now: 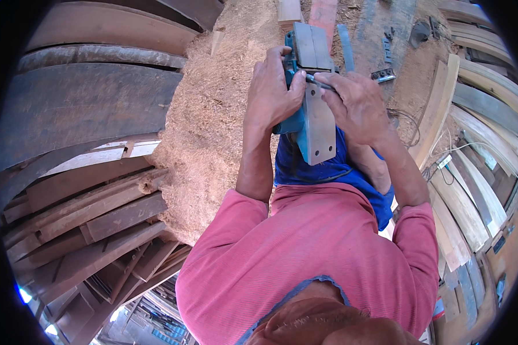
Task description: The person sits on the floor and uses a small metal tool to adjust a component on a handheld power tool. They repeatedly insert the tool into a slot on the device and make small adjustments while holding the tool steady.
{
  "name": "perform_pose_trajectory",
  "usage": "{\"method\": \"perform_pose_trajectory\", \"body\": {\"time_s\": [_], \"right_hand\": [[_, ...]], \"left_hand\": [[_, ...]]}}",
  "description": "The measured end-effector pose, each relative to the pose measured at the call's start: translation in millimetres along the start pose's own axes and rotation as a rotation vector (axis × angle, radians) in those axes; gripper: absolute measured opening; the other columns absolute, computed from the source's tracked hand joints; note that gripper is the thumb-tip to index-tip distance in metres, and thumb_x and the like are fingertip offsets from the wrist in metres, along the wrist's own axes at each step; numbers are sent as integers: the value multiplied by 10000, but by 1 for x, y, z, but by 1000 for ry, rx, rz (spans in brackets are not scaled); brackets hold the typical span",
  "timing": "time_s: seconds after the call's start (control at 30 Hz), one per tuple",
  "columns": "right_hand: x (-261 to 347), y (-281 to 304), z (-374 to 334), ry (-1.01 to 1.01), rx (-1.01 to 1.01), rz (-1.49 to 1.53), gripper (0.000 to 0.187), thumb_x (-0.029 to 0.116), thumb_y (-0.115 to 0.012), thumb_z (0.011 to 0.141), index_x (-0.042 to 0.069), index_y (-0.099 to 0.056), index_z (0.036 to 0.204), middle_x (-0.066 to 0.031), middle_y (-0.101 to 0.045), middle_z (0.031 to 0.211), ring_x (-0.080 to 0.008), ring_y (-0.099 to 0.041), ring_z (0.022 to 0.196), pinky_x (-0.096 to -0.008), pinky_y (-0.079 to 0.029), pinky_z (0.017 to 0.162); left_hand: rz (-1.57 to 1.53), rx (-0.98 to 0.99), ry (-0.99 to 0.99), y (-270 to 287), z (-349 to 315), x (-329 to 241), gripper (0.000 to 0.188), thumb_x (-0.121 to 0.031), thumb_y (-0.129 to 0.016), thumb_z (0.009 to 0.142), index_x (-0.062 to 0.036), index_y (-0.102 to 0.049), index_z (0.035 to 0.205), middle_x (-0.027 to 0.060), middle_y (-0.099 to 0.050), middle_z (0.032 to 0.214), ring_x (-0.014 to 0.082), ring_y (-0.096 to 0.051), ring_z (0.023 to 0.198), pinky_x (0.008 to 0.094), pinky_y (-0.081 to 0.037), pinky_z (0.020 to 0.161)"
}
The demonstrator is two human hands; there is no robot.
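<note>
Pink-sleeved arms reach up to a teal electric planer point(311, 109) turned sole-up over the lap — left hand point(273, 92) wrapped around its body, right hand point(357, 103) pinching a thin tool point(319, 82) against it, sawdust heap point(213, 109) beside.

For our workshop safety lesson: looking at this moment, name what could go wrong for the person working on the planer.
1. The left hand grips the upturned planer while the right hand works a thin tool at its sole; a slip could jab or cut fingers.
2. The planer rests on the lap, so it might tip or drop.
3. A cord and sawdust lie close by: perhaps a trip or slip.
</note>
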State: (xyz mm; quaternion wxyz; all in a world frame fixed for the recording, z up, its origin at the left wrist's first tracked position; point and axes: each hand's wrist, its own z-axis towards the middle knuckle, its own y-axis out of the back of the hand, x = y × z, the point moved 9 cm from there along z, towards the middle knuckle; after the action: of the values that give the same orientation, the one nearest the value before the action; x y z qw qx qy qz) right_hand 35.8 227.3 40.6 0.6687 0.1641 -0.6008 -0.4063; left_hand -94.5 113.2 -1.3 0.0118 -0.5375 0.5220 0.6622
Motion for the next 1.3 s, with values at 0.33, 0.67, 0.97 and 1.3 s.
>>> {"method": "perform_pose_trajectory", "body": {"time_s": [0.33, 0.67, 0.97, 1.3], "right_hand": [[-32, 14, -19, -168, -139, -117, 258, 182, -638, 1072, 101, -762, 1284, -205, -782, 1008, -406, -757, 929, -520, -578, 824], [-288, -43, -39, -536, 112, -497, 375, 138, -596, 988, 126, -779, 1315, -218, -762, 1242, -454, -719, 1168, -557, -577, 992], [-248, -2, -140, -705, -57, -495, 515, 365, -728, 1013, 17, -668, 1388, -296, -710, 1313, -482, -652, 1282, -550, -520, 1093], [-242, -41, -194, -944, -9, -261, 461, 335, -786, 996, -39, -709, 1255, -315, -773, 1135, -495, -747, 1101, -554, -573, 947]], "left_hand": [[-109, -46, -14, 3, -6, 0, 551, -183, -702, 982, 11, -529, 1468, 292, -685, 1318, 442, -650, 1251, 522, -508, 1097], [-61, -200, -247, 14, -11, -12, 397, -8, -557, 918, -28, -726, 1277, 262, -655, 1396, 415, -607, 1373, 496, -471, 1182], [-42, -237, -260, 17, -11, -5, 416, 6, -540, 871, -29, -768, 1218, 254, -676, 1357, 395, -595, 1393, 486, -475, 1179], [-65, -221, -308, 11, -17, -21, 383, -2, -539, 863, -31, -814, 1128, 245, -679, 1397, 393, -604, 1365, 480, -493, 1160]]}}
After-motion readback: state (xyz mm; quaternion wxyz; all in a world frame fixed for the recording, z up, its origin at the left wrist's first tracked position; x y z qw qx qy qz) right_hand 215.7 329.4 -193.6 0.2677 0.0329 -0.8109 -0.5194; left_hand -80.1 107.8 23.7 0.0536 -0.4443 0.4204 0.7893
